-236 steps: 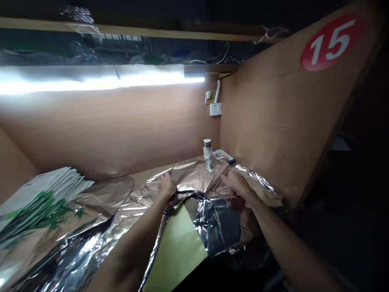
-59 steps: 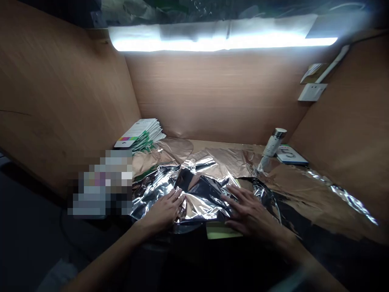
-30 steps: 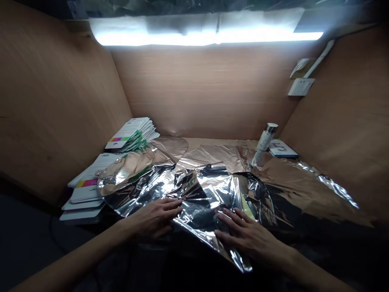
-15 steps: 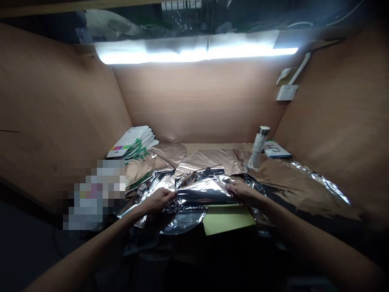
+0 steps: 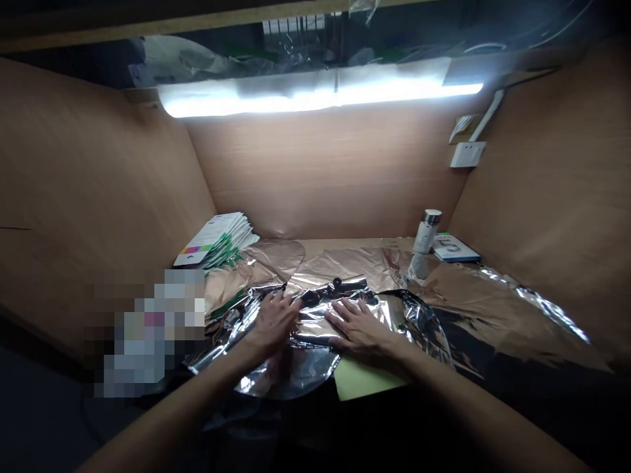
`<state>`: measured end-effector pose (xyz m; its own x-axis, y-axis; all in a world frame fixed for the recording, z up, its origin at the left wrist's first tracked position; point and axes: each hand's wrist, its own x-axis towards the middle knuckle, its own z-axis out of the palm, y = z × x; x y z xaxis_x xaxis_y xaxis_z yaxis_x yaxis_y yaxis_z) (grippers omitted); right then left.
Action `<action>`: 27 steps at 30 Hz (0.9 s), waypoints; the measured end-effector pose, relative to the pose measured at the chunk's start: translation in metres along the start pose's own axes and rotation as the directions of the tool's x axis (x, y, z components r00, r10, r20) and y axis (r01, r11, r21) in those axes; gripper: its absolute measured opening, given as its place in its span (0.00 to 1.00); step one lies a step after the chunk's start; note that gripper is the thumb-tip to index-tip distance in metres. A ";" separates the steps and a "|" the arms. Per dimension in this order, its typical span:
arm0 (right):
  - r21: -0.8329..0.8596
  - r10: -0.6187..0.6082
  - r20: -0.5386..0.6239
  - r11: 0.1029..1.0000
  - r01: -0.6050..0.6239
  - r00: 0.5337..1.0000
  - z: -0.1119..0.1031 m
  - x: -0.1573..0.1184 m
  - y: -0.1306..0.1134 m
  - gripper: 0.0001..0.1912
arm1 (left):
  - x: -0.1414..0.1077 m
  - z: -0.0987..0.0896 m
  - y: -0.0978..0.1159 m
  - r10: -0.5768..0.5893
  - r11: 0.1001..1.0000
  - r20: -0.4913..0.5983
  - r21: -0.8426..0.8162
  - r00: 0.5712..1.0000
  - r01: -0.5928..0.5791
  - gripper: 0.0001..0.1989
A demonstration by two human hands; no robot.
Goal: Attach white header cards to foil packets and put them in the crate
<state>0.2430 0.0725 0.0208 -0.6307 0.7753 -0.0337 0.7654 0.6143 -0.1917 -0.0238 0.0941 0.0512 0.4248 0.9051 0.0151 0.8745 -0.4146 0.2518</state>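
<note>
At the near middle of the bench, the shiny foil (image 5: 318, 322) lay under both hands: the left hand (image 5: 276, 318) pressed its left part, the right hand (image 5: 362, 328) its right, fingers spread and unclenched. Yellow paper (image 5: 367, 378) showed near the right hand.

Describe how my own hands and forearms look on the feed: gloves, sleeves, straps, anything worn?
Both the left hand and the right hand are bare, with no gloves. No sleeve shows on the left forearm or right forearm as far as the picture reaches, and I see no watch, strap, cable or marking. Detail is too soft to rule out a thin ring.
</note>
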 end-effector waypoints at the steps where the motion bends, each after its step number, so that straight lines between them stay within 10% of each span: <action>1: 0.003 0.007 -0.017 1.000 -0.007 1.000 0.003 0.001 0.002 0.43 | -0.003 0.008 0.006 0.061 0.997 -0.043 0.052 0.997 -0.059 0.21; 7: 0.005 0.063 -0.044 0.998 -0.063 0.997 0.015 -0.009 0.016 0.36 | -0.007 0.050 0.009 0.096 0.966 -0.001 0.243 0.995 -0.093 0.31; 16: -0.082 0.213 -0.075 0.972 -0.219 0.974 0.006 -0.037 0.039 0.34 | -0.006 0.045 0.005 0.105 0.979 0.057 0.171 0.993 -0.114 0.33; 23: -0.149 0.368 -0.108 0.913 -0.381 0.924 -0.007 -0.070 -0.047 0.37 | 0.018 0.010 0.024 0.116 0.957 0.027 0.263 0.993 -0.119 0.31; 27: -0.067 0.244 -0.106 0.966 -0.251 0.964 -0.018 -0.086 -0.094 0.42 | 0.043 -0.004 0.025 -0.001 0.976 0.079 0.217 0.997 -0.016 0.35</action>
<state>0.2280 -0.0490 0.0595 -0.4079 0.9127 0.0251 0.9062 0.4080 -0.1112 0.0155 0.1233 0.0622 0.4412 0.8953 -0.0618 0.8974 -0.4398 0.0355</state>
